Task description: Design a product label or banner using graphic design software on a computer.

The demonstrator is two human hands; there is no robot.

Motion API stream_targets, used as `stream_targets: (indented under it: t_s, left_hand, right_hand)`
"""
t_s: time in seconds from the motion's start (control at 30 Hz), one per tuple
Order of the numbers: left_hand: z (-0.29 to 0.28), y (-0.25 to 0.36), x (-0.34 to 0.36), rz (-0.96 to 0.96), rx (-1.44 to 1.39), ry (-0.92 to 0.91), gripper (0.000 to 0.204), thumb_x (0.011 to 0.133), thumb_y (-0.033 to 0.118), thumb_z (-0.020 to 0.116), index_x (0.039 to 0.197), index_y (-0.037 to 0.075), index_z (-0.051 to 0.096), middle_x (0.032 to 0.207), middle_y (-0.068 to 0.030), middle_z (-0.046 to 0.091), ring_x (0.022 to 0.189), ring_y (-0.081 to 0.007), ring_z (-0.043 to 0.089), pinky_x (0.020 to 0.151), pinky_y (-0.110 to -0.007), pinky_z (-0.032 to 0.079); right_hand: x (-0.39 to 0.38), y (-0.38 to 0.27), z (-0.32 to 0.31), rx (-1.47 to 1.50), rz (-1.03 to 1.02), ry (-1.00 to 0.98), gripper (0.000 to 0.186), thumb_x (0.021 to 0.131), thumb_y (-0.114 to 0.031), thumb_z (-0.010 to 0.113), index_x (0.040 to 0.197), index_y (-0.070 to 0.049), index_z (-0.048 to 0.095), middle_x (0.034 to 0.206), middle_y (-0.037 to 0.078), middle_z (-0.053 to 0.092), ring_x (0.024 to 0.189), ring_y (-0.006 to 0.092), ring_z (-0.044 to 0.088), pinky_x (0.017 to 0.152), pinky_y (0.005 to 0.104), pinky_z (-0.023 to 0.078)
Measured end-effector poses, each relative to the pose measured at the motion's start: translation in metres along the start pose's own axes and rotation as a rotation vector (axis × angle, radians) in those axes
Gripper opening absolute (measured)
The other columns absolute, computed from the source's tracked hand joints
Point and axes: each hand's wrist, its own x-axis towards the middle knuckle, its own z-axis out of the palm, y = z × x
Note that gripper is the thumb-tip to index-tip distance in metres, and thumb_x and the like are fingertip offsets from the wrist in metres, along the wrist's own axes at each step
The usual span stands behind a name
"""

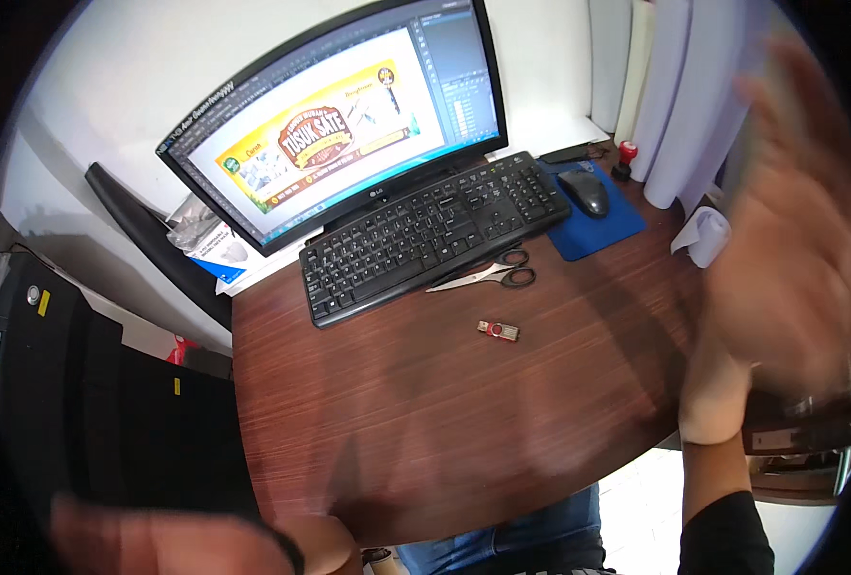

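Note:
My right hand point(785, 249) is raised at the right side, blurred by motion, its fingers stretched upward and nothing seen in it. It is nearest to the rolls of paper behind it. My left hand point(186, 541) is low at the left, smeared and partly cut off by the lower edge. It looks stretched out flat, with a dark band at the wrist and nothing visible in it. On the brown wooden desk point(397, 412) between the hands lies a red and silver USB stick point(498, 331). Scissors with black handles point(488, 276) lie behind it, against the keyboard.
A black keyboard point(435, 235) stands before a lit monitor point(330, 125) showing a yellow banner design. To its right are a black mouse point(584, 194) on a blue pad point(598, 230), a red-topped stamp point(625, 160) and paper rolls point(670, 105). A black machine point(52, 374) stands at the left.

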Motion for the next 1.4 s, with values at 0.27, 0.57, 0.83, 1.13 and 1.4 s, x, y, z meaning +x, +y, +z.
stream_targets:
  t_s: [0.27, 0.57, 0.83, 1.13, 1.4]
  left_hand:
    - [0.031, -0.118, -0.229, -0.538, 0.392, -0.768, 0.037, 0.089, 0.002, 0.068, 0.126, 0.000, 0.062, 0.123, -0.0184, 0.065, 0.117, -0.0363, 0.062, 0.104, -0.044, 0.046]
    - [0.021, -0.122, -0.249, -0.649, 0.640, -0.912, 0.061, 0.086, 0.013, 0.072, 0.142, 0.000, 0.051, 0.132, -0.0207, 0.057, 0.124, -0.0400, 0.053, 0.111, -0.049, 0.037]
    - [0.019, -0.126, -0.253, -0.762, 0.585, -0.861, 0.061, 0.086, 0.013, 0.072, 0.141, -0.002, 0.052, 0.130, -0.0203, 0.058, 0.123, -0.0396, 0.054, 0.110, -0.049, 0.037]
    - [0.020, -0.128, -0.252, -0.673, 0.604, -0.897, 0.060, 0.085, 0.014, 0.073, 0.140, -0.001, 0.053, 0.121, -0.0195, 0.059, 0.117, -0.0388, 0.054, 0.107, -0.049, 0.037]
    - [0.022, -0.125, -0.252, -0.659, 0.649, -0.910, 0.059, 0.084, 0.014, 0.074, 0.138, -0.001, 0.054, 0.119, -0.0183, 0.060, 0.116, -0.0375, 0.054, 0.106, -0.047, 0.038]
  right_hand:
    - [-0.157, 0.121, -0.040, -0.770, 0.468, -0.525, 0.040, 0.098, -0.011, 0.054, 0.136, 0.001, 0.061, 0.122, 0.020, 0.067, 0.120, 0.0361, 0.061, 0.106, 0.0484, 0.043]
    - [-0.175, 0.126, -0.026, -0.947, 0.390, -0.683, 0.052, 0.101, -0.020, 0.053, 0.149, 0.000, 0.049, 0.134, 0.019, 0.063, 0.136, 0.0373, 0.051, 0.117, 0.0570, 0.030]
    - [-0.165, 0.119, -0.022, -0.971, 0.447, -0.866, 0.056, 0.102, -0.023, 0.053, 0.152, -0.001, 0.045, 0.137, 0.019, 0.063, 0.140, 0.0373, 0.048, 0.120, 0.0610, 0.024]
    - [-0.167, 0.121, -0.019, -0.933, 0.466, -0.809, 0.059, 0.101, -0.025, 0.054, 0.154, -0.001, 0.042, 0.141, 0.019, 0.060, 0.142, 0.0376, 0.046, 0.121, 0.0612, 0.022]
    - [-0.159, 0.124, -0.015, -0.977, 0.492, -0.887, 0.064, 0.102, -0.031, 0.055, 0.157, -0.002, 0.039, 0.145, 0.019, 0.057, 0.145, 0.0374, 0.042, 0.122, 0.0602, 0.020]
